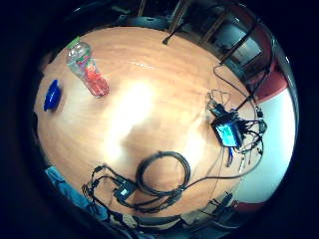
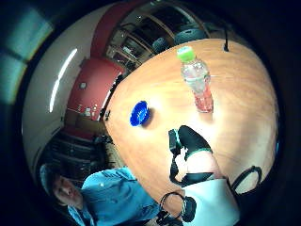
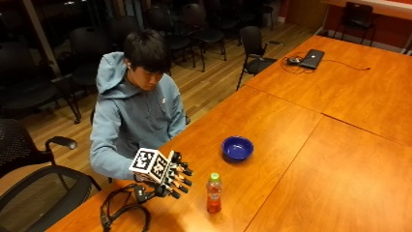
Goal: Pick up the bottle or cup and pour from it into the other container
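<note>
The fingers of the gloved right hand are straight and slightly spread, holding nothing, raised above the near left part of the bench and reaching toward the bottle without touching it. In the thumb side palm view a gloved finger stands out over the wood, apart from the bottle. The bottle is clear plastic with a green cap; it stands upright, long axis vertical, cap up, just to the right of the hand on the near part of the bench. Red liquid fills its lower part, and the upper part looks clear. A blue bowl sits farther back, a little to the right of the bottle and near it but apart; its opening faces up, and nothing shows in it. The little finger side palm view shows the bottle and the bowl close together on the bench. A coil of black cable lies on the near left edge of the bench below the hand.
</note>
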### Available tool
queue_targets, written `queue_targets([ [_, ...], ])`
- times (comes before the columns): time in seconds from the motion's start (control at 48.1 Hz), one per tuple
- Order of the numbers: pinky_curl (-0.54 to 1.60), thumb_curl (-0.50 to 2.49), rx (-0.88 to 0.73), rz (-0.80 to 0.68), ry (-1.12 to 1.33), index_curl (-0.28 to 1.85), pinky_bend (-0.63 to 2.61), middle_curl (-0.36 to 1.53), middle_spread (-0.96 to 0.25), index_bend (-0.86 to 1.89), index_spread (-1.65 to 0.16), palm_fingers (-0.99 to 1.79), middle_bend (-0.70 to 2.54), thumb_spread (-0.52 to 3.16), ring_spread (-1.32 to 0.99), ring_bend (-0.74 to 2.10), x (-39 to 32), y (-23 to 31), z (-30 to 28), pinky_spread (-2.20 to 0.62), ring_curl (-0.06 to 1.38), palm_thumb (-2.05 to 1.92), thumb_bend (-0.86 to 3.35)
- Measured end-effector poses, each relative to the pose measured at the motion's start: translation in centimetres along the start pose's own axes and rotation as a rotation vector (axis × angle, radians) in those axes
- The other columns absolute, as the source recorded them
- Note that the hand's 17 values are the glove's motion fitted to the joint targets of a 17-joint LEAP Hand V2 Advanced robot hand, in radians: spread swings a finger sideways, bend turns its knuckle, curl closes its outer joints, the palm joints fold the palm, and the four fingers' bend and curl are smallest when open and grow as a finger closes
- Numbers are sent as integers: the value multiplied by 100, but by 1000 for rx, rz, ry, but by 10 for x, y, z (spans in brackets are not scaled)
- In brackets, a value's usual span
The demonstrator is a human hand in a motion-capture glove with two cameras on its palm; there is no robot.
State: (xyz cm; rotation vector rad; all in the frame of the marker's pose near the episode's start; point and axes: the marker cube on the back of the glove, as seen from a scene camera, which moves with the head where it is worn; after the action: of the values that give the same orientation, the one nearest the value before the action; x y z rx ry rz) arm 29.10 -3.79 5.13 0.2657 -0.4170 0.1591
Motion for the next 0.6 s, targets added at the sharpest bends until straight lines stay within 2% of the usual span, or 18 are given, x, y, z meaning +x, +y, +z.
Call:
queue_targets([
  [0.312,30,41,75,15,-321,16,79,31,12,9,-28,15,18,93,15,56,14,-46,78,22,31,69,-3],
  [0.458,31,40,123,70,-718,15,83,31,14,11,-27,14,19,90,15,59,6,-78,113,22,32,72,-2],
  [0.604,31,41,122,101,-955,17,83,30,14,15,-28,18,18,84,16,60,-8,-96,146,23,32,78,-1],
])
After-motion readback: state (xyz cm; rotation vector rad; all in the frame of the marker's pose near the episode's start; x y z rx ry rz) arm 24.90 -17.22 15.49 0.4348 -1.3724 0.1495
